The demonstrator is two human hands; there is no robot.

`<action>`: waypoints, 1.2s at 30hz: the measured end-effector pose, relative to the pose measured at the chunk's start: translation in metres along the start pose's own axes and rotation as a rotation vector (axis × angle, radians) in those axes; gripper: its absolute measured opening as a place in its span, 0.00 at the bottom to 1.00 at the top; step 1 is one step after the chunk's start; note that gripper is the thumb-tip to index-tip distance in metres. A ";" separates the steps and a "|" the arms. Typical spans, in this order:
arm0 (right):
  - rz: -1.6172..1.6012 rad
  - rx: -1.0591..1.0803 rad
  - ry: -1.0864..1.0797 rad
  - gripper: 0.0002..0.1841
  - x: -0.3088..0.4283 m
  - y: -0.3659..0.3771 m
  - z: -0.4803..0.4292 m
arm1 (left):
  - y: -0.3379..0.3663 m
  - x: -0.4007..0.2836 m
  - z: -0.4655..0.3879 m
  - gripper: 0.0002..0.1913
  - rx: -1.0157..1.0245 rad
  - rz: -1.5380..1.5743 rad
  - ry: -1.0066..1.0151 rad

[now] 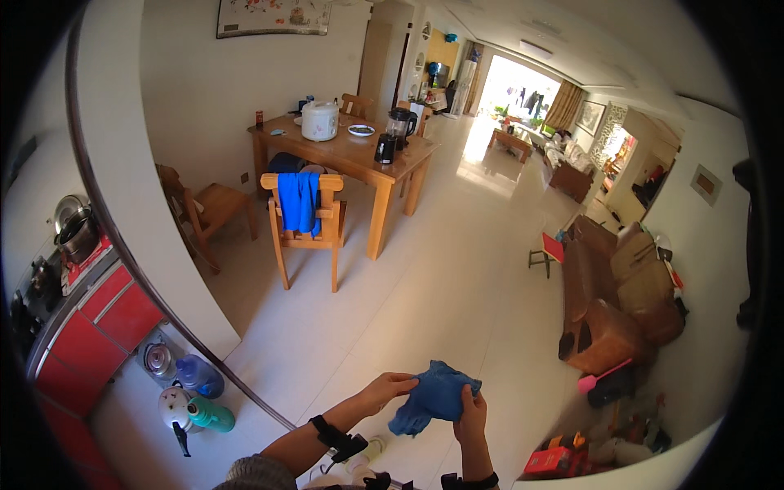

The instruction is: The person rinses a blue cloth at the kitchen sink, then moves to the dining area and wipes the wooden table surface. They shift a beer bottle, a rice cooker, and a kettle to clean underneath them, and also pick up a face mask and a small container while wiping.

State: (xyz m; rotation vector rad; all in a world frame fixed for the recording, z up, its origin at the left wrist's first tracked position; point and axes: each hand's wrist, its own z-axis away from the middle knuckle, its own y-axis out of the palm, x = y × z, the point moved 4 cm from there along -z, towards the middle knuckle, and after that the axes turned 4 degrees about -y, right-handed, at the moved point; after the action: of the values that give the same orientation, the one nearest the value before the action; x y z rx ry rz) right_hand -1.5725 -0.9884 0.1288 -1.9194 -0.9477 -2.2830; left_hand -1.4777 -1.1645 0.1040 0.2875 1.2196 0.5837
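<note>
A blue cloth (436, 395), loosely bunched with a crumpled lower left end, is stretched between my two hands above the tiled floor. My left hand (387, 392) pinches its left edge between thumb and fingers. On the other side, my right hand (470, 415) grips the right edge, thumb on the near face and fingers mostly hidden behind it. Both forearms wear black straps. A light-coloured shoe (367, 453) shows below my left forearm.
Ahead stands a wooden chair (306, 239) with a bright blue garment (298, 199) over its back. Behind it is a wooden table (361, 153) bearing a rice cooker (320, 120) and a blender (400, 125). A brown leather sofa (588, 275) lines the right; a pressure cooker (174, 407) sits lower left.
</note>
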 end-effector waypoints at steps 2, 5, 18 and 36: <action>0.000 0.004 0.032 0.15 0.011 0.016 -0.061 | -0.016 -0.022 -0.054 0.17 -0.091 -0.051 -0.055; 0.177 0.173 0.164 0.14 0.008 0.063 -0.145 | -0.048 -0.039 -0.125 0.23 -0.145 0.095 -0.084; 0.465 0.342 0.233 0.25 -0.041 0.179 -0.518 | -0.134 -0.257 -0.453 0.35 0.700 0.727 -0.127; 0.195 0.373 0.522 0.31 0.015 0.060 -1.013 | -0.178 -0.478 -0.873 0.24 0.400 0.202 -0.445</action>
State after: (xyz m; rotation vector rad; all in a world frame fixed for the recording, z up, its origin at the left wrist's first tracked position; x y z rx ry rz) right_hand -2.4562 -1.4874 0.1028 -1.1347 -0.9707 -2.1342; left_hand -2.3559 -1.6658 0.1037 0.8400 0.8699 0.4132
